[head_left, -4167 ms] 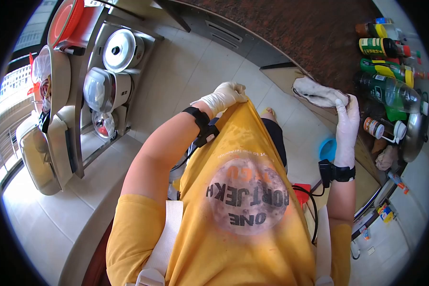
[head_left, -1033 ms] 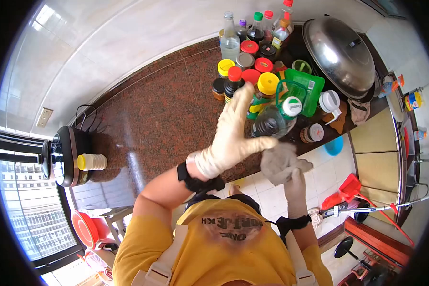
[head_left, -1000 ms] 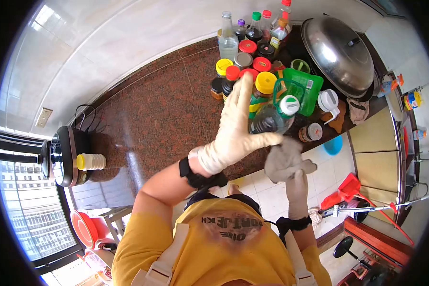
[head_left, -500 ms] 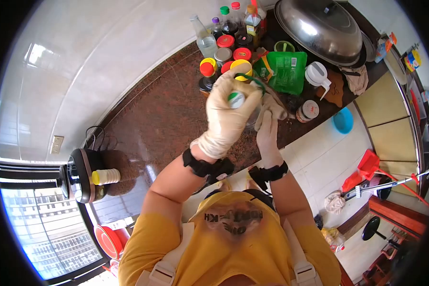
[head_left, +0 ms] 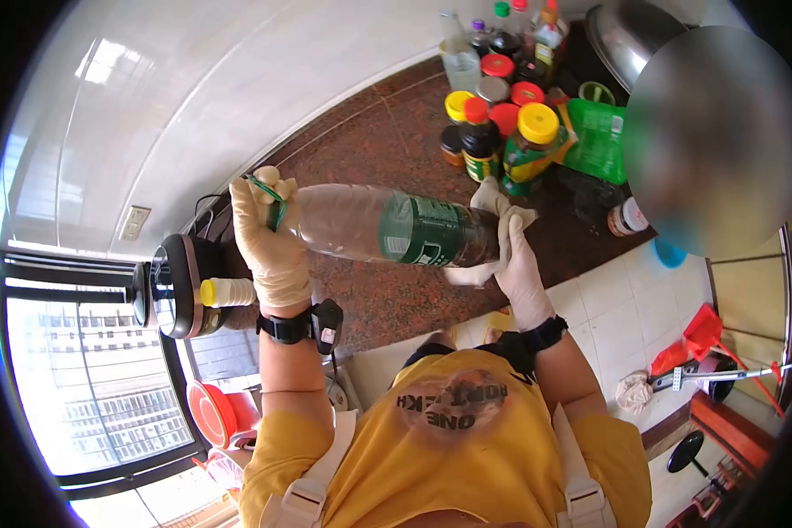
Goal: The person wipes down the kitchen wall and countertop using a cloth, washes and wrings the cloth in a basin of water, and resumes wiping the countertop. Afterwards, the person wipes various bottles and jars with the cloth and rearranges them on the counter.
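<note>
A large clear plastic bottle with a green label lies nearly level above the counter, between my two hands. My gloved left hand is closed round its neck end, where a green loop shows at the fingers. My gloved right hand grips the base end, with pale, cloth-like material against the bottle. Beyond my right hand stand a yellow-capped jar and a red-capped dark sauce bottle.
More bottles and jars crowd the back of the brown counter, beside a green pouch. A black appliance and a yellow-capped white bottle are at left. A blurred patch hides the upper right. A blue basin stands on the floor.
The bottle has gone from roughly upright near the jars to nearly level. My left hand has moved left with its neck; my right hand is now at its base. The view has shifted left.
</note>
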`<state>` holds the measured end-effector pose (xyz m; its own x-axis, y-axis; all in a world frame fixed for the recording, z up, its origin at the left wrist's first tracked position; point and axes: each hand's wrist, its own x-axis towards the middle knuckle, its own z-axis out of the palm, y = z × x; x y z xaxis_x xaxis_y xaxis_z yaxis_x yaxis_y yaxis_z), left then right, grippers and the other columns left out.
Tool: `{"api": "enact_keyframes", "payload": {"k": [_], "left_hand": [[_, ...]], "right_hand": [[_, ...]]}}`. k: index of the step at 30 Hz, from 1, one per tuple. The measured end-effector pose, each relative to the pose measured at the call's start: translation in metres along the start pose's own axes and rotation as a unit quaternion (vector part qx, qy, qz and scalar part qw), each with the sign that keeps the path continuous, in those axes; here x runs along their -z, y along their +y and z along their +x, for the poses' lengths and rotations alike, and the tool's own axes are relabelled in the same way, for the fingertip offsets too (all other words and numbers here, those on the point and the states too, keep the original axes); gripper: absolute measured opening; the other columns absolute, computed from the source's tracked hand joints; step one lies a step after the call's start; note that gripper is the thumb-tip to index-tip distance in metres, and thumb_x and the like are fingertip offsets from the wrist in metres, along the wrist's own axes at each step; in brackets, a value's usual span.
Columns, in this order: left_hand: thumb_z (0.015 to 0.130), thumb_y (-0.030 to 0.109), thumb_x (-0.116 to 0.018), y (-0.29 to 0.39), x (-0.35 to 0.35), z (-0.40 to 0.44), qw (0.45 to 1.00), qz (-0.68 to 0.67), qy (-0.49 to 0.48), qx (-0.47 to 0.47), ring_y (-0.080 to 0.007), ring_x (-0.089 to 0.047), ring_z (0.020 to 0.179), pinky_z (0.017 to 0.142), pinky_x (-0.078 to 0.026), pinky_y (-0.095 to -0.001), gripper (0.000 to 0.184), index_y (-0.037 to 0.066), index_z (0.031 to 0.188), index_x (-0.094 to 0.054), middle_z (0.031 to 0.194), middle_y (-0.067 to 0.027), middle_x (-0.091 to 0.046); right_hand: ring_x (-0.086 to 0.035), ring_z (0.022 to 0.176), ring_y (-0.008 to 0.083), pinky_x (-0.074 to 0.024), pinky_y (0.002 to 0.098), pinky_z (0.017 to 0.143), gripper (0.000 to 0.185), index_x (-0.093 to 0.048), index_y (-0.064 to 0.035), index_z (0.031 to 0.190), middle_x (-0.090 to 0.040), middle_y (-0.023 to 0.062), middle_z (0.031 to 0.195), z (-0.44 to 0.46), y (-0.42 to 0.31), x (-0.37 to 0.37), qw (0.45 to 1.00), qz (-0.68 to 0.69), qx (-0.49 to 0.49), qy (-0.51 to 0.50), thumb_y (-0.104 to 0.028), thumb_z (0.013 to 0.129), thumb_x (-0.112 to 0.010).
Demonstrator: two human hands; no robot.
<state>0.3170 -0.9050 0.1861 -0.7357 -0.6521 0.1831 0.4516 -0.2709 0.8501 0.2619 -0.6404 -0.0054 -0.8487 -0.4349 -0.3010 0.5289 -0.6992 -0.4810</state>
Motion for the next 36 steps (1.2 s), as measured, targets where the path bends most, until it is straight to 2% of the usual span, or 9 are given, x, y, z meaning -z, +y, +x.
{"api": "enact_keyframes", "payload": {"k": [4, 8, 15, 18, 19, 22, 26, 29, 36], "left_hand": [[0.099, 0.036, -0.06, 0.011, 0.008, -0.007, 0.979, 0.163, -0.047, -0.114, -0.0098, -0.051, 0.07, 0.067, -0.042, -0.0258, 0.036, 0.005, 0.084, -0.064, 0.081, -0.0016, -0.06], [0.101, 0.027, -0.056, 0.024, 0.02, 0.016, 0.941, 0.319, -0.047, -0.097, -0.0082, -0.045, 0.065, 0.06, -0.035, -0.0235, 0.038, 0.004, 0.072, -0.058, 0.076, -0.0024, -0.06], [0.099, 0.032, -0.063, 0.05, 0.112, 0.125, 0.995, 0.042, 0.04, 0.086, -0.0138, -0.05, 0.069, 0.064, -0.039, -0.0268, 0.037, 0.009, 0.07, -0.055, 0.071, -0.0024, -0.056], [0.097, 0.032, -0.066, 0.056, 0.122, 0.151, 0.995, -0.044, 0.064, 0.07, -0.0163, -0.053, 0.071, 0.068, -0.044, -0.0277, 0.036, 0.012, 0.071, -0.054, 0.072, -0.0028, -0.057], [0.097, 0.032, -0.067, 0.06, 0.125, 0.158, 0.994, -0.061, 0.05, 0.078, -0.0172, -0.057, 0.07, 0.071, -0.048, -0.0304, 0.034, 0.01, 0.073, -0.056, 0.073, -0.0053, -0.06], [0.095, 0.027, -0.07, 0.068, 0.121, 0.172, 0.993, -0.079, 0.033, 0.081, -0.0187, -0.062, 0.071, 0.076, -0.052, -0.033, 0.029, 0.009, 0.076, -0.058, 0.076, -0.0083, -0.064], [0.094, 0.029, -0.071, 0.073, 0.122, 0.19, 0.992, -0.079, -0.033, 0.095, -0.0191, -0.063, 0.071, 0.076, -0.053, -0.0337, 0.031, 0.007, 0.076, -0.057, 0.076, -0.0078, -0.064], [0.095, 0.035, -0.069, 0.069, 0.123, 0.2, 0.994, -0.056, 0.0, 0.099, -0.0179, -0.058, 0.073, 0.069, -0.049, -0.0274, 0.036, 0.007, 0.077, -0.058, 0.077, -0.007, -0.063], [0.097, 0.033, -0.067, 0.064, 0.151, 0.223, 0.991, -0.007, -0.02, 0.135, -0.0195, -0.065, 0.086, 0.078, -0.055, -0.0293, 0.038, -0.005, 0.096, -0.064, 0.091, -0.0122, -0.069]], "right_hand": [[-0.046, 0.134, 0.0181, -0.0349, 0.0352, 0.115, 0.066, -0.032, 0.0012, 0.151, -0.046, 0.01, 0.146, 0.049, 0.054, 0.007, 0.982, -0.139, 0.082, -0.099, -0.046, 0.105, -0.043], [-0.061, 0.107, 0.0165, -0.0497, 0.0339, 0.098, 0.051, -0.053, 0.0034, 0.13, -0.062, 0.0088, 0.118, 0.047, 0.088, -0.008, 0.971, -0.21, 0.031, -0.111, -0.04, 0.106, -0.046], [-0.04, 0.059, -0.0002, -0.0332, 0.0167, 0.052, 0.047, -0.059, 0.0024, 0.125, -0.053, -0.0064, 0.082, 0.027, 0.055, -0.051, 0.971, -0.237, -0.008, -0.024, -0.039, 0.105, -0.05], [-0.039, 0.06, 0.0001, -0.0335, 0.016, 0.054, 0.048, -0.057, 0.002, 0.127, -0.05, -0.0064, 0.081, 0.019, 0.045, -0.07, 0.972, -0.233, 0.024, -0.033, -0.04, 0.105, -0.049], [-0.045, 0.093, 0.0106, -0.0371, 0.0258, 0.081, 0.054, -0.047, 0.0057, 0.134, -0.051, 0.0045, 0.109, 0.015, 0.044, -0.074, 0.962, -0.27, 0.007, -0.033, -0.04, 0.106, -0.045], [-0.051, 0.128, 0.0246, -0.0406, 0.0379, 0.108, 0.066, -0.033, 0.0097, 0.145, -0.049, 0.0187, 0.14, 0.007, 0.049, -0.097, 0.964, -0.231, -0.021, -0.127, -0.043, 0.106, -0.039], [-0.063, 0.103, 0.026, -0.0517, 0.0305, 0.074, 0.044, -0.053, -0.0001, 0.1, -0.058, 0.0131, 0.099, -0.01, 0.047, -0.145, 0.986, -0.144, -0.001, -0.085, -0.043, 0.106, -0.044], [-0.051, 0.116, 0.0198, -0.0419, 0.0378, 0.102, 0.057, -0.043, 0.0041, 0.131, -0.052, 0.0126, 0.124, -0.003, 0.049, -0.112, 0.956, -0.233, 0.02, -0.174, -0.046, 0.104, -0.044], [-0.046, 0.122, 0.0199, -0.0354, 0.037, 0.109, 0.064, -0.039, 0.009, 0.137, -0.047, 0.0127, 0.132, -0.013, 0.04, -0.151, 0.955, -0.216, 0.087, -0.184, -0.046, 0.103, -0.048]]}}
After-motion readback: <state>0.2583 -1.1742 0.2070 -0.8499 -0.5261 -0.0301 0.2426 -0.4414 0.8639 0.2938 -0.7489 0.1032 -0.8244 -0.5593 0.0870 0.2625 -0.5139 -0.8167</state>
